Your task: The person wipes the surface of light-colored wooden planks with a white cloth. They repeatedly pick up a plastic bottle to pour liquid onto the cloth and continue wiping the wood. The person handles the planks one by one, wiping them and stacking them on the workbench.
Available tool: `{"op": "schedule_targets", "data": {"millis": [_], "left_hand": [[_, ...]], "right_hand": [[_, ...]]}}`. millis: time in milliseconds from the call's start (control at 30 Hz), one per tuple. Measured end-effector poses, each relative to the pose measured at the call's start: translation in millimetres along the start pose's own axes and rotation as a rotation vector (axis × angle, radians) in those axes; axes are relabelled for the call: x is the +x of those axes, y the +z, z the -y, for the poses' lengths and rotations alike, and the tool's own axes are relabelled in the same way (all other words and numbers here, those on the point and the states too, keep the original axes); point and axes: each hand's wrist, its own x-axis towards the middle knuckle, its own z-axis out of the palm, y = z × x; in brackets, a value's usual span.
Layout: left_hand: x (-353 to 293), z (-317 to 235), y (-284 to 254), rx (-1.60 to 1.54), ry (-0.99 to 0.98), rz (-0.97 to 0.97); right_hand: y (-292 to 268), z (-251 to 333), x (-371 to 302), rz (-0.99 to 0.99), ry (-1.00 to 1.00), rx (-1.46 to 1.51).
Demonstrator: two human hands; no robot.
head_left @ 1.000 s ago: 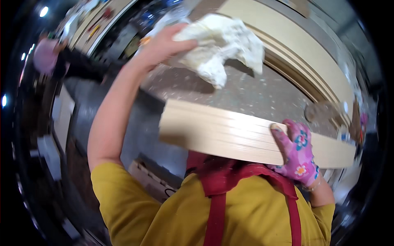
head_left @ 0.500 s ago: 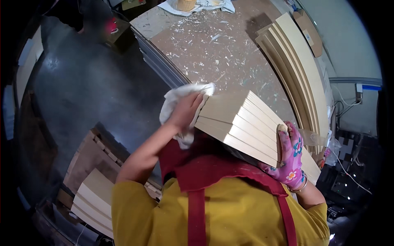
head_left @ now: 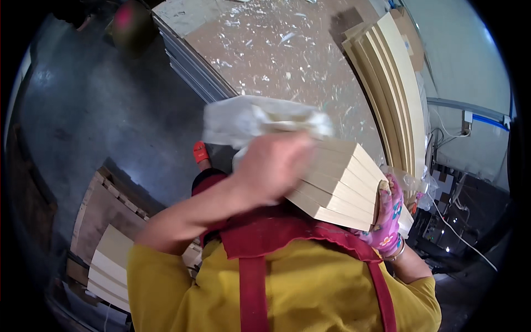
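Observation:
A stack of pale wooden boards [head_left: 354,180] lies in front of me, slanting from the table edge toward my right side. My bare left hand [head_left: 276,163], smeared by motion, is closed on a white cloth [head_left: 229,119]. The cloth spreads past the hand over the boards' left end, and the hand covers part of that end. In a pink flowered glove, my right hand [head_left: 387,218] grips the stack near its right end, thumb on the near side. Its lower fingers are partly hidden beneath the boards.
Wood shavings litter the brown worktable [head_left: 265,61]. Long pale boards [head_left: 387,94] are stacked along its right side. At lower left, more boards [head_left: 110,265] rest by a wooden pallet [head_left: 91,213]. A white cable [head_left: 464,238] hangs at right. A foot in a red sandal [head_left: 200,152] shows on the floor.
My left hand and the cloth have moved rightward across the end of the boards, and the cloth has flared out. My right hand keeps its hold. The view has shifted slightly.

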Motion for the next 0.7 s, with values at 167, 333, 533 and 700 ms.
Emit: {"op": "schedule_targets", "data": {"millis": [167,333,533,700], "left_hand": [[-14.4,56.7,17.0,0.044,-0.187,-0.162],[-12.5,9.5,8.2,0.016,0.130,-0.103],[-34.7,85.5,20.2,0.040,-0.209,-0.200],[-32.0,-4.0,-2.0,-0.047,0.275,-0.010]], "right_hand": [[-2.8,-4.1,-0.7,0.027,-0.004,-0.016],[-2.3,-0.4,0.5,0.018,-0.002,-0.026],[-5.4,3.5,0.5,0.042,0.002,-0.045],[-2.4,5.8,2.9,0.031,-0.007,-0.012]]}}
